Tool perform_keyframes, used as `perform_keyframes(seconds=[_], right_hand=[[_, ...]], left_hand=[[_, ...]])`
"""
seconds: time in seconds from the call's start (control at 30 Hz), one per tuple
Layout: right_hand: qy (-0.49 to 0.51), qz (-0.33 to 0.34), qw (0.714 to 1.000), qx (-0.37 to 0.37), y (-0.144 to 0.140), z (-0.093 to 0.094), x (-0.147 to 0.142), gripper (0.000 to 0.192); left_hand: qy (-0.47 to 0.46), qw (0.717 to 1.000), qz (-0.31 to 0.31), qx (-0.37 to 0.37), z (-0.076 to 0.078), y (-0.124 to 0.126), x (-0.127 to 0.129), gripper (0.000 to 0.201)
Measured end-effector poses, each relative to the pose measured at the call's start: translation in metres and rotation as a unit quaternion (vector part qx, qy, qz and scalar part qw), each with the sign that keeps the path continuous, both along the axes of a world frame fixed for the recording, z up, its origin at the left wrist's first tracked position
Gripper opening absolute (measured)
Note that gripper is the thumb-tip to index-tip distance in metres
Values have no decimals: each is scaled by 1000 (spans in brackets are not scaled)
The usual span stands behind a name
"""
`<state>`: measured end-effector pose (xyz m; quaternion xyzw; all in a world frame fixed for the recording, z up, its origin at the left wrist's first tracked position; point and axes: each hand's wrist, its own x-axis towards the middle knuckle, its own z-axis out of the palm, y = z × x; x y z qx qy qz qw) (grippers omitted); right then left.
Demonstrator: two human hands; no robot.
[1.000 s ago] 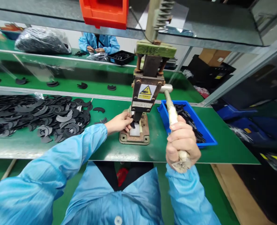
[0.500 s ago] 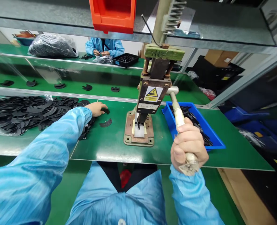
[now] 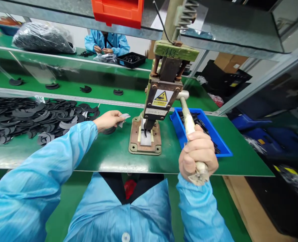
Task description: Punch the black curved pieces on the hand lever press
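Observation:
My left hand (image 3: 110,120) pinches a thin curved plastic piece (image 3: 124,116), which gleams grey in the light, just left of the press. Below that hand another dark curved piece (image 3: 109,131) lies on the green table. My right hand (image 3: 199,153) is wrapped round the taped lever handle (image 3: 188,121) of the hand press (image 3: 161,95). Under the press's ram, a small black hooked part (image 3: 145,132) sits on a pale plate on the base (image 3: 145,150). To the left spreads a large pile of black curved pieces (image 3: 23,116).
A blue bin (image 3: 221,143) of black parts stands behind my right hand. Several curved pieces lie spaced along the green strip (image 3: 98,82) beyond. A red bin (image 3: 118,13) overhangs from the shelf. Across the way, a co-worker (image 3: 107,43) handles small things beside a black tray (image 3: 131,65).
My left hand has moved right from the pile's edge towards the press, carrying the curved piece, now tilted to the light. My right hand still grips the lever. The view has shifted slightly.

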<state>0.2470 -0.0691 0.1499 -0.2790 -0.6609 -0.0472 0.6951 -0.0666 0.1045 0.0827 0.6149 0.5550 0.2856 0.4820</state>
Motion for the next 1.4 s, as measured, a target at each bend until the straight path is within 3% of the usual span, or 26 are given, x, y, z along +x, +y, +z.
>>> perform_keyframes(seconds=[0.1,0.23,0.73,1.2,1.3,1.4], right_hand=[[5,1,1000,3,0,0,-1,29],[7,0,1000,-3,-1,1,-2,29],[10,0,1000,-18,-4,1,-4,31],[18,-16,999,-28,-7,-1,-5,31],[24,0,999,-21,-4,10,-7,29],[52,25,998,28,10,45,-8,17]], left_hand=[[-149,985,-8,-87,-3,-30,29,41],[-201,971,-19,-126,-9,-42,56,42],[-154,985,-58,-57,-18,-30,69,41],[-98,973,-65,-197,1,-19,72,33],[-109,963,-54,-239,2,-21,74,30],[-126,962,-42,-237,2,-27,76,28]])
